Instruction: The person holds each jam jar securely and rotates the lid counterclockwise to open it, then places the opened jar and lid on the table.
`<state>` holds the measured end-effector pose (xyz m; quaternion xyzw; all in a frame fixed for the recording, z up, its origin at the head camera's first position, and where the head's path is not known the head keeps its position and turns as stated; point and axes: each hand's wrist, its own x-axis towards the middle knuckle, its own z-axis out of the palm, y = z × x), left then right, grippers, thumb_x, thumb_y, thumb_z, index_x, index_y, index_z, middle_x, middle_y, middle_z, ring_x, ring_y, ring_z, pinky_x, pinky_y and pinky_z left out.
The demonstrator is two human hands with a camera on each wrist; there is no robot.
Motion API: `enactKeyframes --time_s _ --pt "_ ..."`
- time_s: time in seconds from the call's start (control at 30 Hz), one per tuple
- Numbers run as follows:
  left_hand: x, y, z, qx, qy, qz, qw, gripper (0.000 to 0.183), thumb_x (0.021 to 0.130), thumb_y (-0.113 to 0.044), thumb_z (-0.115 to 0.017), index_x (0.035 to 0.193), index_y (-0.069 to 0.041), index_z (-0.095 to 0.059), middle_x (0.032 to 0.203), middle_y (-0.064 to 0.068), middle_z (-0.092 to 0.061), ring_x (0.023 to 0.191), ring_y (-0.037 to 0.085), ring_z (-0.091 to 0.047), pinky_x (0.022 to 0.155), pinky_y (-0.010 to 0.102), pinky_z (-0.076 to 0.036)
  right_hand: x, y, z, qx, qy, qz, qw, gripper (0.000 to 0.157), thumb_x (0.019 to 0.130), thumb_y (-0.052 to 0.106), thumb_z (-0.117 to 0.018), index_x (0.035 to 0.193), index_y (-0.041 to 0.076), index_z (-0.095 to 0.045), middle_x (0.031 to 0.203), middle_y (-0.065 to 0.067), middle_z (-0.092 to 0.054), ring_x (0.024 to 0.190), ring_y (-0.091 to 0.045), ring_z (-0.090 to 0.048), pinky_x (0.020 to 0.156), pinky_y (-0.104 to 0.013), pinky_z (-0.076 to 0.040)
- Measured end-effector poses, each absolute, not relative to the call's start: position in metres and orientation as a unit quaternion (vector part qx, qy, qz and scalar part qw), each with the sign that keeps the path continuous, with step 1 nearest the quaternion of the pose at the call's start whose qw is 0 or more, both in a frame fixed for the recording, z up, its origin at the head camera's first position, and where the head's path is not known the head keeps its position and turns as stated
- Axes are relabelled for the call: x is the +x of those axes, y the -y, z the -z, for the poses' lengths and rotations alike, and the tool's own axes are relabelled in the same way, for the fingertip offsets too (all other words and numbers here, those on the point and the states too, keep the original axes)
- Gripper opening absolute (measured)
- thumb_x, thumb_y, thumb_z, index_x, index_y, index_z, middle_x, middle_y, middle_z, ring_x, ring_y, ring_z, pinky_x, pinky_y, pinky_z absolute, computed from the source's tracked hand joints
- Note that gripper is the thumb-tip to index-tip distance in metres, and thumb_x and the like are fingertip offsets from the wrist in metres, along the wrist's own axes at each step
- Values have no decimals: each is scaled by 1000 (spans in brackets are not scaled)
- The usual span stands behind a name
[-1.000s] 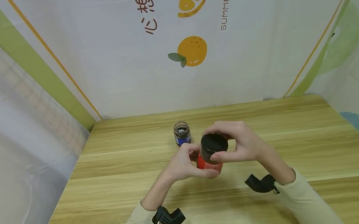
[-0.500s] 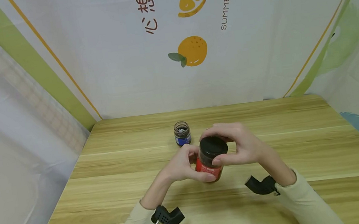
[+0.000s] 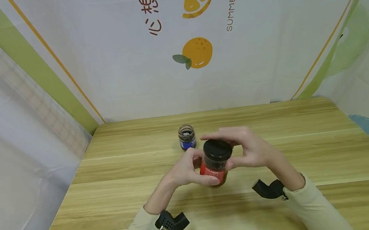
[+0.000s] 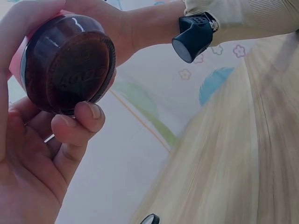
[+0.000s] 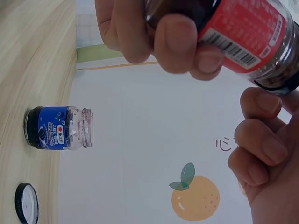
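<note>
My left hand grips a glass jar with a red label above the table, its dark base turned towards the left wrist camera. A black lid sits on this tilted jar. At the lid's rim is my right hand, index finger stretched along the far side and thumb near the front right. The right wrist view shows the right hand's other fingers bent below the lid. Behind the hands stands an uncapped blue-labelled jar with dark contents, upright on the table.
A loose dark lid lies on the wooden table near the blue-labelled jar; the right hand hides it in the head view. A white printed curtain hangs behind the table. Both wrists wear black camera mounts.
The right thumb has slid rightward around the lid's front while the index finger has moved leftward along its back. The red-labelled jar has shifted slightly left and towards me. The blue-labelled jar stayed put.
</note>
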<state>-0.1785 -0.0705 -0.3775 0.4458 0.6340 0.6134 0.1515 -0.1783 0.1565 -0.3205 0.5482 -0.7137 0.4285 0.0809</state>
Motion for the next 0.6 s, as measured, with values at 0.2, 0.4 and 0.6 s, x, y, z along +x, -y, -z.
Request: enactKeyframes --time_s 0.2,0.4,0.6 --pt "-177 69 377 433 -642 -621 118 61 82 -46 -83 104 9 -68 92 18 -71 83 12 -67 75 38 -59 -179 -159 322 506 748 -411 124 85 95 73 -38 144 5 -53 80 8 -53 64 -4 -46 55 -21 -43" --pt "-175 66 378 385 -700 -598 65 49 78 -41 -86 105 -3 -72 92 0 -73 79 12 -66 70 32 -57 -179 -172 317 449 785 -377 200 70 102 64 -34 131 6 -63 71 12 -42 57 -3 -34 52 -23 -30" --pt "-175 61 380 359 -728 -583 -31 33 77 -11 -87 107 -7 -72 91 2 -72 71 12 -63 61 29 -54 -176 -179 310 407 820 -337 220 54 102 57 -49 125 11 -66 73 13 -45 57 -6 -36 54 -23 -31"
